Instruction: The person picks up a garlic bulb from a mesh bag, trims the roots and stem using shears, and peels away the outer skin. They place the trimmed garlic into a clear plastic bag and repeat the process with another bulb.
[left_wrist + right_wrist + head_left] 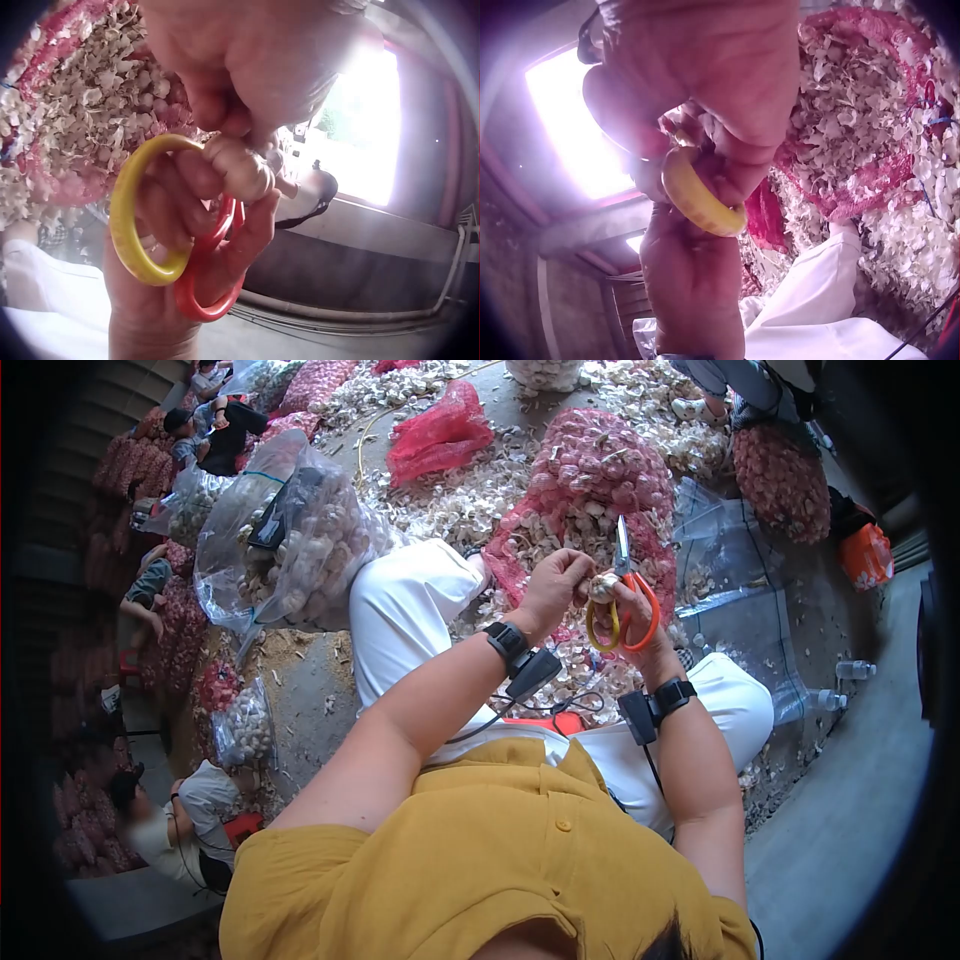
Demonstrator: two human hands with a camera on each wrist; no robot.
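A pale garlic bulb point(241, 166) sits between the two hands, in front of the person's lap. The left hand point(552, 592) comes from the left with curled fingers and pinches the bulb's upper end. From the other side, the right hand point(645, 622) holds the bulb at its fingertips. That same hand also carries scissors point(640, 622), with fingers through the loops. One loop is yellow point(124, 217), the other orange-red. The scissor blades point(622, 543) point away from the person. In the right wrist view, the hands hide most of the bulb behind the yellow loop point(694, 196).
A red mesh sack point(600, 460) of garlic lies open ahead, amid scattered garlic skins point(450, 510). Clear plastic bags point(320, 560) of bulbs stand left. Plastic sheeting point(740, 610) and bottles point(855, 670) lie right. Other people point(180, 820) sit around.
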